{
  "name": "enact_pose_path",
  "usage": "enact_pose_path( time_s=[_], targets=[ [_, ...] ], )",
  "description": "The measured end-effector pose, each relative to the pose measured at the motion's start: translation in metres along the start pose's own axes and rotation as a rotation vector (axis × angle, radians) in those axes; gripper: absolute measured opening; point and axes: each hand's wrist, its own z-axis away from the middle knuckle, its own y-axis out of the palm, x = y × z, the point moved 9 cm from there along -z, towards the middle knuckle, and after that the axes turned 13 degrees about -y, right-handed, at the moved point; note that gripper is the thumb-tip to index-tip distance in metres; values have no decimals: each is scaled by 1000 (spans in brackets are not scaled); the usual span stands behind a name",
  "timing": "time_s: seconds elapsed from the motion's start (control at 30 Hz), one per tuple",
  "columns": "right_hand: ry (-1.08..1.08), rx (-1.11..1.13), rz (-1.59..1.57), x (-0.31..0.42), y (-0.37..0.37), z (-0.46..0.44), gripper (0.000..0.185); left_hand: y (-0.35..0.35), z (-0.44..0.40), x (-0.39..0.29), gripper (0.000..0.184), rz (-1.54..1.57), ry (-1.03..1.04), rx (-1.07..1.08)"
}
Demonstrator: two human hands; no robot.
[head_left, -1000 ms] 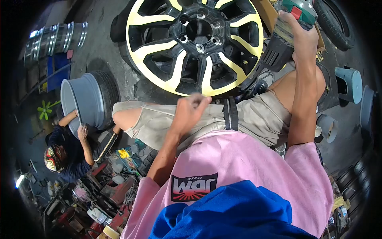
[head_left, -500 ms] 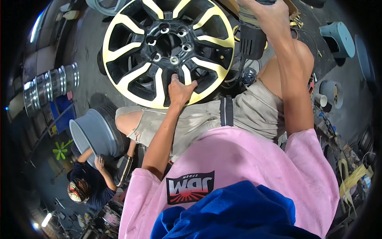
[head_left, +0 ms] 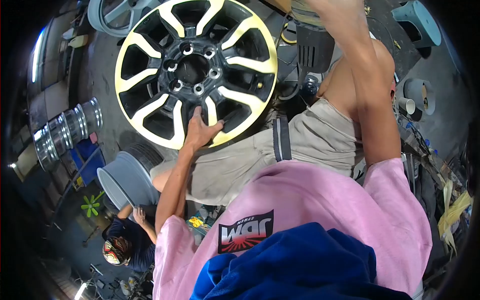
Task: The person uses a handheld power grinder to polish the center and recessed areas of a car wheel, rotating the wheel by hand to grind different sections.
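Note:
A large black wheel rim with pale yellow spoke faces (head_left: pixel 215 93) lies in front of my legs. My left hand (head_left: pixel 201 131) is on its near edge, fingers spread between two spokes, thumb apart. At the top right my right hand (head_left: pixel 340 11) is partly cut off by the frame edge and blurred. It is wrapped round a power tool (head_left: pixel 314 50) with a dark vented body, to the right of the rim. The tool's head is out of view.
At the left, a co-worker (head_left: pixel 131 242) holds a grey rim with a tyre (head_left: pixel 125 175). Stacked chrome rims (head_left: pixel 67 134) stand beyond. Another grey rim (head_left: pixel 117 15) lies top left. A blue stool (head_left: pixel 420 25) and a grey ring (head_left: pixel 419 97) are at the right.
My left hand has moved from above my lap onto the rim. The view has shifted, so the rim appears further left. The power tool remains in my right hand.

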Motion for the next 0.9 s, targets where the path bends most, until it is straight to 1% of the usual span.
enact_pose_path(
  time_s=[0.03,0.07,0.13,0.2,0.23,0.27,0.33,0.37,0.4,0.47,0.5,0.53,0.63,0.7,0.73,0.8,0.83,0.87,0.9],
  targets=[
    [73,1,-78,-7,-1,1,33,-3,-1,8,101,-3,-61,101],
    [79,-2,-77,-9,-3,1,33,-13,-2,17,100,-60,-5,60],
    [-50,-41,194,-3,-12,-5,35,-34,-4,19,102,-155,-82,196],
    [-43,-12,197,-9,-13,-8,38,-63,-6,13,103,-186,-88,307],
    [33,-10,223,-18,-15,-7,40,-76,-10,9,102,-204,2,269],
    [106,1,247,-26,-13,-5,42,-83,-14,22,100,-244,-91,332],
    [116,33,209,-29,-8,0,43,-82,-21,15,102,-304,-29,333],
    [123,5,192,-31,-2,-3,43,-86,-25,17,102,-331,-92,373],
    [130,-28,175,-34,-1,-4,43,-85,-24,21,102,-317,-103,366],
    [144,12,161,-39,9,-9,42,-86,-21,21,100,-327,-52,313],
    [121,13,164,-36,15,-12,42,-85,-15,16,98,-342,-74,312],
    [96,12,167,-31,21,-15,42,-83,-14,16,98,-313,-15,261],
    [64,-6,94,-38,19,-15,40,-84,-3,3,94,-328,-29,214],
    [28,5,107,-41,10,-15,39,-95,4,-13,75,-518,-17,133],
    [9,27,127,-39,9,-12,39,-99,6,-23,75,-529,-9,136],
    [0,21,114,-30,10,-9,38,-116,19,-70,51,-493,287,-32],
    [6,11,117,-28,9,-8,39,-115,20,-107,37,-437,410,-148],
    [10,-2,121,-24,6,-7,39,-109,16,-145,36,-300,429,-126],
    [-1,-7,116,-24,3,-7,39,-86,-1,-167,38,-210,513,-110]
  ],
)
